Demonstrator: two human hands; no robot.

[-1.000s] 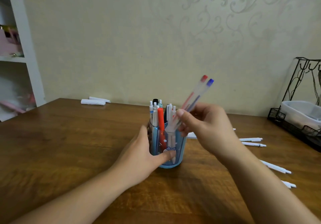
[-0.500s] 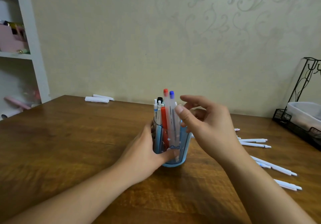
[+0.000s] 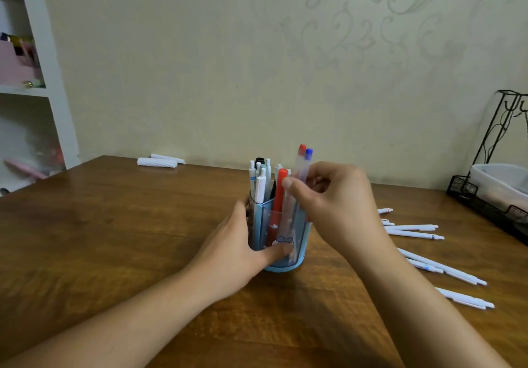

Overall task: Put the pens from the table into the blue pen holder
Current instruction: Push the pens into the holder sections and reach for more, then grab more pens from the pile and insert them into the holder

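The two clear-barrelled pens (image 3: 303, 165), one capped red and one capped blue, were held slanted above the translucent blue plastic pen holder (image 3: 285, 235) a second ago, caps pointing to two o'clock. Now they stand nearly upright with their lower ends down inside it. The right hand (image 3: 328, 202) has come down with them, its fingers now pinching their barrels near the rim.
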